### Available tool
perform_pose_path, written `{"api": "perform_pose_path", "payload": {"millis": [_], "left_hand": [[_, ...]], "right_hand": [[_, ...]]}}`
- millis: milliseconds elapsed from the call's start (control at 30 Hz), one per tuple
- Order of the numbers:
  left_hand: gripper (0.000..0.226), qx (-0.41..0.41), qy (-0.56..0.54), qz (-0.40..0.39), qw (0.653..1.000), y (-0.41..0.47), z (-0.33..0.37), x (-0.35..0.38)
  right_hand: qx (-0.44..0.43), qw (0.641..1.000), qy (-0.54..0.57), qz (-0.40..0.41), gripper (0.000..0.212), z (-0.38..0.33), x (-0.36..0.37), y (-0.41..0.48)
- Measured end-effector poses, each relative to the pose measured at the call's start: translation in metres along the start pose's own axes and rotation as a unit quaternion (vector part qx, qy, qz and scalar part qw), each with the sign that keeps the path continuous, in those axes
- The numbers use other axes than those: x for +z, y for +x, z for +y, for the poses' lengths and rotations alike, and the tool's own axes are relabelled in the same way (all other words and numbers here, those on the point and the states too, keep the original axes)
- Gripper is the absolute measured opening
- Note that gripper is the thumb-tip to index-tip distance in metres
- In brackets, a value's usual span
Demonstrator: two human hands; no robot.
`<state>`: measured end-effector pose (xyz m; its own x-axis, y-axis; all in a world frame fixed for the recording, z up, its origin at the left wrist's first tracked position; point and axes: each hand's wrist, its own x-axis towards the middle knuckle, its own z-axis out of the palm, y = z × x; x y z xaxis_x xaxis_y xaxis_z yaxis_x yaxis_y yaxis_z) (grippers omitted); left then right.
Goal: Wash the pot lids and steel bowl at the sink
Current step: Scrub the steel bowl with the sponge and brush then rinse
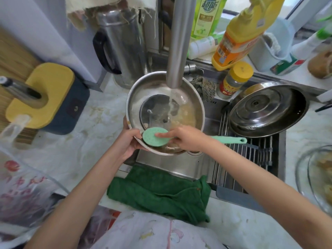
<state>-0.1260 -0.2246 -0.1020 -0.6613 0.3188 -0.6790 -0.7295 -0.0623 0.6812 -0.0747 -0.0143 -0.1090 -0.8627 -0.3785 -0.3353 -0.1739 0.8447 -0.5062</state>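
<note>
The left hand (129, 144) grips the near rim of the steel bowl (143, 90) under the running tap (179, 42), over the sink (179, 166). The right hand (187, 139) clasps a green brush (154, 140) against it. 1 glass lid (154, 108) lies inside.

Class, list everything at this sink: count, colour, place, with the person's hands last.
sink: one, steel, centre
tap: one, silver, running, above the bowl
rack: one, metal, across the sink's right side
steel bowl: one, silver, over the sink under the tap
glass lid: one, clear, inside the steel bowl
steel lid: one, silver, on the rack
brush: one, mint green, head at the bowl's near rim
towel: one, dark green, sink's front edge
flask: one, silver, back left
detergent bottles: two, yellow and green, behind the sink
jar: one, yellow-capped, behind the sink
knife block: one, yellow and navy, far left
left hand: one, gripping the bowl's rim
right hand: one, holding the brush
</note>
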Motion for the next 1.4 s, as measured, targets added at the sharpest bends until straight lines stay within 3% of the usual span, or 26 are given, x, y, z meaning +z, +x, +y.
{"api": "perform_pose_path", "payload": {"millis": [100,167,300,433,533,600,667,767,833,900,967,1067,1133,1267,1400], "left_hand": [[0.093,-0.003,0.004,-0.008,1.000,-0.001,0.000,0.008],[0.093,-0.001,-0.012,0.005,1.000,0.001,0.001,0.004],[0.094,0.022,-0.021,0.029,0.999,0.003,0.004,-0.008],[0.096,0.051,-0.009,0.030,0.998,-0.002,0.004,-0.002],[0.097,0.072,-0.004,0.035,0.997,-0.006,0.003,0.002],[0.098,0.079,0.008,0.040,0.996,-0.007,0.003,0.007],[0.099,0.089,0.015,0.038,0.995,-0.005,0.001,0.012],[0.101,0.083,0.015,0.034,0.996,-0.001,-0.004,0.015],[0.104,0.072,0.014,0.030,0.997,-0.002,-0.009,0.014],[0.104,0.074,0.013,0.032,0.997,-0.005,-0.010,0.011],[0.101,0.081,0.014,0.039,0.996,-0.008,-0.004,0.006],[0.093,0.093,0.038,0.024,0.995,-0.015,0.003,0.003],[0.092,0.099,0.068,0.004,0.993,-0.019,0.004,0.005],[0.098,0.098,0.052,0.021,0.994,-0.015,0.003,0.009],[0.098,0.089,0.064,0.022,0.994,-0.011,-0.003,0.012]], "right_hand": [[0.004,0.994,0.089,0.064,0.053,-0.024,-0.003,0.016],[0.013,0.992,0.125,0.000,0.051,-0.025,-0.011,0.019],[0.057,0.983,0.008,-0.175,0.051,0.004,-0.045,-0.003],[0.164,0.954,-0.171,-0.185,0.057,0.015,-0.062,-0.005],[0.233,0.942,-0.177,-0.164,0.054,0.014,-0.065,-0.006],[0.237,0.950,-0.109,-0.170,0.047,0.005,-0.055,-0.006],[0.205,0.962,0.047,-0.176,0.044,-0.008,-0.037,-0.003],[0.168,0.936,0.283,-0.122,0.043,-0.030,-0.014,0.004],[0.140,0.927,0.335,-0.089,0.045,-0.037,-0.006,0.009],[0.104,0.961,0.244,-0.075,0.049,-0.031,-0.003,0.009],[0.104,0.989,0.058,-0.086,0.054,-0.014,-0.007,0.001],[0.154,0.975,-0.125,-0.103,0.053,0.009,-0.020,-0.016],[0.186,0.961,-0.172,-0.108,0.055,0.017,-0.025,-0.016],[0.207,0.969,-0.029,-0.136,0.056,0.018,-0.006,-0.004],[0.092,0.982,0.143,-0.087,0.051,-0.004,0.016,0.003]]}}
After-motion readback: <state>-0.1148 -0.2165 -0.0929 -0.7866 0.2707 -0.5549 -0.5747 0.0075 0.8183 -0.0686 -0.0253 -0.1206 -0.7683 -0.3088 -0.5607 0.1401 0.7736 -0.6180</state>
